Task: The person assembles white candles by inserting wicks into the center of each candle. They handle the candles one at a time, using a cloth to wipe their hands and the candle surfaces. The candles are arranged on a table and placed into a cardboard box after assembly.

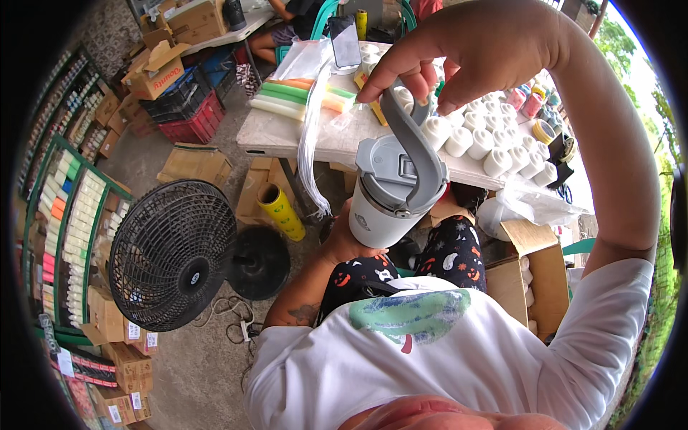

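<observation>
A white tumbler (378,221) with a grey lid (393,159) stands upright in front of my body. My left hand (352,242) is closed around its lower left side. The tumbler's grey carry handle (424,163) is raised above the lid. Over the top of the handle hangs my right hand (469,57), fingers bent and apart. Its index finger is left of the handle and its thumb to the right; whether they touch it I cannot make out. The lid's small grey flap (407,167) lies on top.
Behind the tumbler, a table (322,147) carries white thread cones (481,143), wrapped green and orange rolls (290,98) and a phone (345,43). White strands (309,143) hang over its edge. Left are a black fan (175,254) and a yellow roll (281,211); right, an open carton (539,279).
</observation>
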`<act>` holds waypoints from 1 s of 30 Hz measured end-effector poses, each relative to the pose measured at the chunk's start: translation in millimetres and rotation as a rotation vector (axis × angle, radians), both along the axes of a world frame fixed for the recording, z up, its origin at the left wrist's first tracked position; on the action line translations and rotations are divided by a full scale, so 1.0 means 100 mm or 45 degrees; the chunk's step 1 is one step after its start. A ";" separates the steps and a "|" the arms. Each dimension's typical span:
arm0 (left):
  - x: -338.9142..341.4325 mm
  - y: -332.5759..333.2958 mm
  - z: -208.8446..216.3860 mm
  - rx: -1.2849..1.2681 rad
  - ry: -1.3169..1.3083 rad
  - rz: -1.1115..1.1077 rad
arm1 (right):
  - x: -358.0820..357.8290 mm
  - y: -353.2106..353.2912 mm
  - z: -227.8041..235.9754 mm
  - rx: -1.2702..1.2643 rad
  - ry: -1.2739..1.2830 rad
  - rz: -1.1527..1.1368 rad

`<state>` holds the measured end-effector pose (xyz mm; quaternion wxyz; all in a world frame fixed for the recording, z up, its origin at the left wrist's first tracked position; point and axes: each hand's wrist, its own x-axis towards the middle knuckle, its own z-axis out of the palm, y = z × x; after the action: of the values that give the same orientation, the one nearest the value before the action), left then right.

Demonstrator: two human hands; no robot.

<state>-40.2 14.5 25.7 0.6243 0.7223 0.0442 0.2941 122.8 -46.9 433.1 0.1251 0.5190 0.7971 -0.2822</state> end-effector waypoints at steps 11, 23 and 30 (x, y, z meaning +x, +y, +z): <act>0.11 0.04 -0.09 0.094 -0.068 0.128 | -0.08 -0.07 -0.22 0.710 -0.369 -0.324; 0.21 0.02 0.08 0.189 -0.135 0.232 | -0.12 -0.16 -0.36 1.025 -0.450 -0.455; 0.34 -0.01 0.31 0.248 -0.122 0.330 | -0.01 0.12 -0.39 0.856 -1.009 -0.518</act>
<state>-6.0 13.8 56.4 0.5095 0.7529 0.0783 0.4092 122.0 -35.0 394.3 0.1858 0.7401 0.6190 0.1859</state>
